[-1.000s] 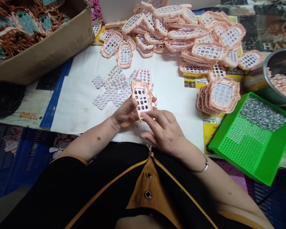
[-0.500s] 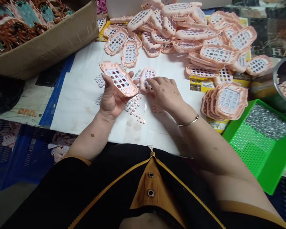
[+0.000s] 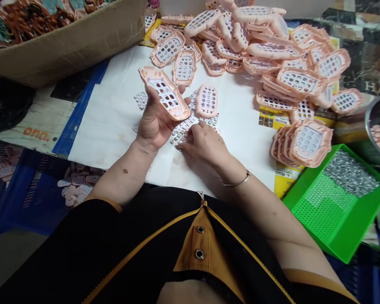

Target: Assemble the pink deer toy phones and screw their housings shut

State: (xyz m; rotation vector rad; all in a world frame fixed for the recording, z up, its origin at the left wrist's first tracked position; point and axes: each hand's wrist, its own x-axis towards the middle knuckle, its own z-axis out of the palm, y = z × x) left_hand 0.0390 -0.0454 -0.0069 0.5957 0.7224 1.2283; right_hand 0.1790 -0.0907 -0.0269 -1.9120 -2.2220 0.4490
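- Keypads (image 3: 185, 131), small grey-white button sheets scattered on the white sheet (image 3: 114, 126) just in front of the person, are now under the right hand (image 3: 205, 145). Half a second ago that hand was farther out, touching the loose pink shell (image 3: 207, 100); it is now pressing its fingertips down among the keypads, though whether it is pinching one yet cannot be told.
- Left hand (image 3: 153, 122) is gripping a pink shell with holes (image 3: 166, 93), holding it up and tilted over the keypads. A second ago both hands were working on this shell close to the body.
- Judging by this, the held shell is waiting for its keypad.
- To the right, a green tray (image 3: 319, 211) is holding silvery bits beside a stack of shells (image 3: 304, 143).
- Farther back, a shell heap (image 3: 256, 42) is lying beside a cardboard box (image 3: 66, 46).
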